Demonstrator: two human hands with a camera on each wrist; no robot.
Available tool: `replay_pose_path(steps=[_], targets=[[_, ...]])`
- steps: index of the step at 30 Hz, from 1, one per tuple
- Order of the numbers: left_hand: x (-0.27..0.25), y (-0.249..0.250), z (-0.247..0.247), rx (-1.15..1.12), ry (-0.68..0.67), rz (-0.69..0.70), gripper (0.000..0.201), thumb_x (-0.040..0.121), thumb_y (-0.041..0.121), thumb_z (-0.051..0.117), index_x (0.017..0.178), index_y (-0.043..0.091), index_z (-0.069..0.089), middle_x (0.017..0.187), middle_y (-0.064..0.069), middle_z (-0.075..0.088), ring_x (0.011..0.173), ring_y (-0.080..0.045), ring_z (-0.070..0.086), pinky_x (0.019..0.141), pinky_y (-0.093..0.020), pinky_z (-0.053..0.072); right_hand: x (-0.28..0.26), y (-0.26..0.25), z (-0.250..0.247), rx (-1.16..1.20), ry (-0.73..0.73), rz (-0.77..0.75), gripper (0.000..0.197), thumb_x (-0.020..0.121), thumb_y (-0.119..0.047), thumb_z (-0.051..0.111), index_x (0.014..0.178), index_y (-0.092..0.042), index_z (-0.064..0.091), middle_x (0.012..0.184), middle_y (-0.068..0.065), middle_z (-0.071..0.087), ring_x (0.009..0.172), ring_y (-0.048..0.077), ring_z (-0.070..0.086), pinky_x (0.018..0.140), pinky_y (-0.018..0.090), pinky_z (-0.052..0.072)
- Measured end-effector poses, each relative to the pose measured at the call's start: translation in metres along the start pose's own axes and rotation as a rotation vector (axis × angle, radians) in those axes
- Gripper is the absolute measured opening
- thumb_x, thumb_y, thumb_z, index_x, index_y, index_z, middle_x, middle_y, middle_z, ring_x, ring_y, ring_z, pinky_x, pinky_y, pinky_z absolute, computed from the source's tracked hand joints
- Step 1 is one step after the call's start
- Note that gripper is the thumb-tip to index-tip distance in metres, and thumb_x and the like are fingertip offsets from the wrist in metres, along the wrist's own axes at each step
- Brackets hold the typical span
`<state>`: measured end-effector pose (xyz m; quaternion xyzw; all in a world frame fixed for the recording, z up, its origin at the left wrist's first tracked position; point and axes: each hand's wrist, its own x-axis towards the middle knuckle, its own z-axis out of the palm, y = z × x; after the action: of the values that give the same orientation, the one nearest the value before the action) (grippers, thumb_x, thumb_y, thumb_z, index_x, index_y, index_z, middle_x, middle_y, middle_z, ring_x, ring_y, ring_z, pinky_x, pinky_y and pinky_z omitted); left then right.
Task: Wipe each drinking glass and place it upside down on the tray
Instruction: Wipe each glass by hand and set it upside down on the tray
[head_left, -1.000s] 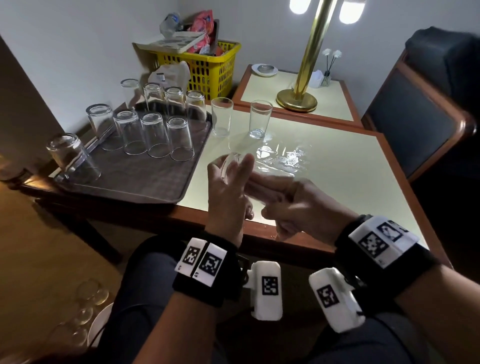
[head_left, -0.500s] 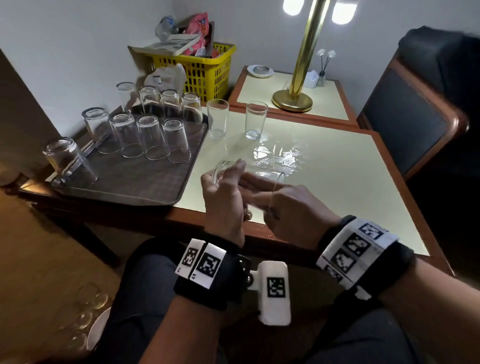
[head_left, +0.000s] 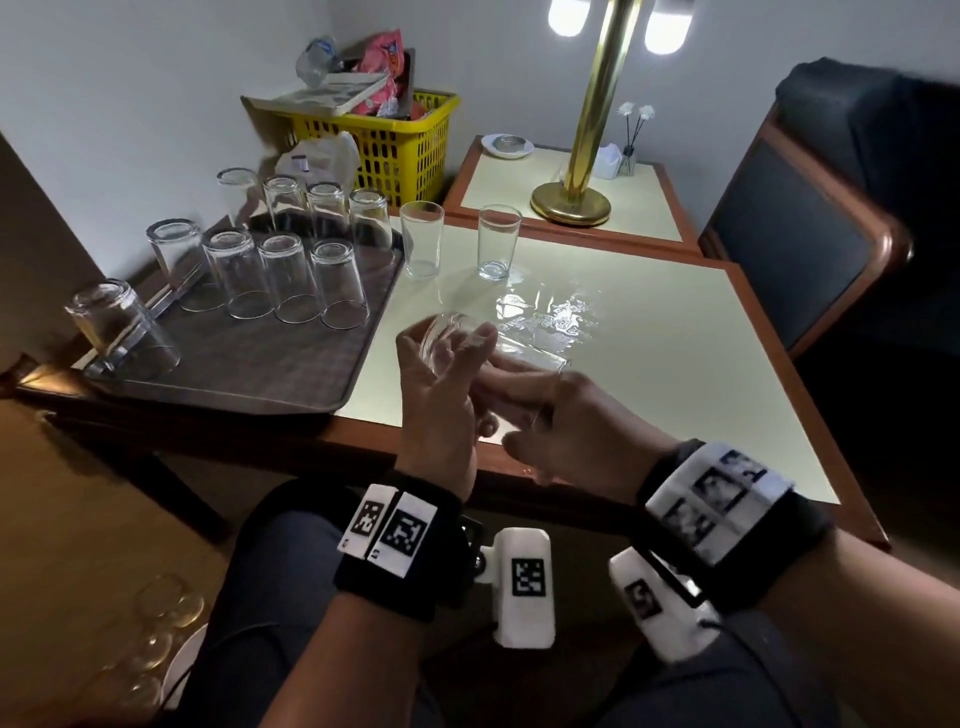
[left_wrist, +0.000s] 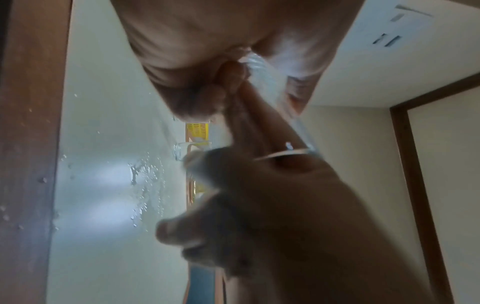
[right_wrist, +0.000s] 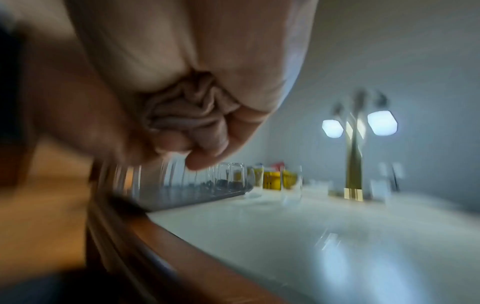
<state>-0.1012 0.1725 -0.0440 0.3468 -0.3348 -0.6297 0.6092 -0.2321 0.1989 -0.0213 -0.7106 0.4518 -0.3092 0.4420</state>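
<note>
- Glass (head_left: 483, 345) held on its side, in the air over the near edge of the table (head_left: 649, 364), base toward the tray, mouth toward the right; sideways probably so fingers can get in through the mouth.
- Left hand (head_left: 441, 400) curled round the base end, grip clamped on the glass; likely there to steady it during the wipe.
- Right hand (head_left: 561, 431) with fingers pushed in through the mouth; rim visible around them in the left wrist view (left_wrist: 285, 153). No cloth visible in the head view; crumpled brownish folds in the right palm (right_wrist: 189, 107), blurred, cloth or skin cannot tell. Right grip state: cannot tell, too much hidden inside the glass.
- Step judged as wiping the inside; inverting and setting down not yet done.
- Tray (head_left: 244, 371) at the left of the table, partly over its edge, near the left hand; open space on its near part, probably for the next glass.
- Inverted glasses (head_left: 291, 275) in rows at the tray's far side, mouths down, presumably to drain; one more (head_left: 122, 330) tilted at the tray's left corner.
- Two upright glasses (head_left: 423, 239) on the table just beside the tray, apparently waiting for their wipe.
- Water drops (head_left: 550, 317) on the table behind the hands.
</note>
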Motion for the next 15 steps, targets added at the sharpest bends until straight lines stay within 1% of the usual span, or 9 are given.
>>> replay_pose_path(steps=[2,3,4,5,7,9,11,13,15], targets=[[0.004,0.002,-0.001,-0.001,-0.076,0.051,0.037,0.083,0.024,0.074,0.109,0.020,0.048,0.089,-0.011,0.053,0.055,-0.012,0.050,0.041,-0.021,0.036,-0.004,-0.007,-0.001,0.442,-0.015,0.105,0.069,0.083,0.015,0.067,0.137,-0.027,0.060,0.106,-0.001,0.076,0.047,0.012,0.063,0.047,0.028,0.056],[0.006,0.003,0.000,0.032,-0.085,0.038,0.038,0.083,0.027,0.074,0.110,0.019,0.049,0.091,-0.013,0.053,0.054,-0.013,0.049,0.040,-0.021,0.036,-0.005,-0.008,-0.001,0.497,0.000,0.109,0.067,0.084,0.016,0.066,0.136,-0.026,0.060,0.104,-0.002,0.076,0.044,0.009,0.060,0.045,0.025,0.055],[0.009,0.005,0.001,0.091,-0.064,0.000,0.039,0.084,0.032,0.074,0.110,0.019,0.049,0.090,-0.012,0.054,0.051,-0.014,0.046,0.040,-0.022,0.035,-0.006,-0.007,-0.003,0.409,0.037,0.084,0.069,0.085,0.017,0.063,0.138,-0.025,0.059,0.117,-0.006,0.074,0.053,0.007,0.065,0.050,0.021,0.056],[0.011,0.006,0.003,0.163,-0.019,-0.048,0.040,0.087,0.037,0.073,0.112,0.017,0.050,0.087,-0.010,0.054,0.046,-0.013,0.043,0.039,-0.022,0.033,-0.006,-0.005,-0.005,0.171,0.074,0.015,0.072,0.086,0.018,0.059,0.142,-0.026,0.056,0.136,-0.013,0.063,0.074,0.002,0.071,0.061,0.019,0.059],[0.012,0.006,0.007,0.213,0.087,-0.110,0.040,0.093,0.038,0.069,0.116,0.012,0.050,0.078,-0.006,0.053,0.039,-0.009,0.041,0.037,-0.021,0.032,-0.002,-0.007,-0.003,-0.404,0.100,-0.051,0.077,0.085,0.009,0.052,0.148,-0.035,0.050,0.155,-0.020,0.040,0.121,0.002,0.062,0.090,0.024,0.058],[0.012,0.002,0.007,0.145,0.116,-0.087,0.038,0.092,0.032,0.072,0.115,0.013,0.048,0.076,-0.005,0.052,0.042,-0.008,0.043,0.038,-0.022,0.032,-0.004,-0.005,-0.002,-0.524,0.091,-0.082,0.082,0.080,0.005,0.052,0.150,-0.038,0.046,0.160,-0.020,0.031,0.125,0.012,0.061,0.093,0.028,0.056],[0.008,0.001,0.007,0.059,0.030,0.016,0.042,0.087,0.030,0.075,0.115,0.015,0.048,0.084,-0.009,0.054,0.055,-0.013,0.049,0.044,-0.025,0.035,-0.001,-0.006,0.001,0.033,0.040,0.004,0.084,0.079,0.023,0.052,0.150,-0.022,0.047,0.155,-0.015,0.041,0.107,0.005,0.069,0.085,0.021,0.057],[0.007,0.006,0.006,-0.012,-0.070,0.070,0.043,0.085,0.033,0.074,0.119,0.017,0.053,0.094,-0.015,0.055,0.066,-0.020,0.054,0.050,-0.029,0.042,-0.002,-0.011,0.000,0.495,0.008,0.060,0.079,0.081,0.025,0.058,0.148,-0.015,0.049,0.134,0.011,0.066,0.060,0.006,0.069,0.058,0.024,0.059],[0.010,0.010,0.005,0.032,-0.110,0.041,0.035,0.087,0.037,0.073,0.115,0.024,0.057,0.094,-0.017,0.054,0.061,-0.020,0.051,0.046,-0.027,0.042,-0.005,-0.018,-0.007,0.547,0.003,0.062,0.074,0.084,0.019,0.061,0.148,-0.017,0.051,0.135,0.028,0.060,0.048,0.008,0.061,0.049,0.026,0.057]])
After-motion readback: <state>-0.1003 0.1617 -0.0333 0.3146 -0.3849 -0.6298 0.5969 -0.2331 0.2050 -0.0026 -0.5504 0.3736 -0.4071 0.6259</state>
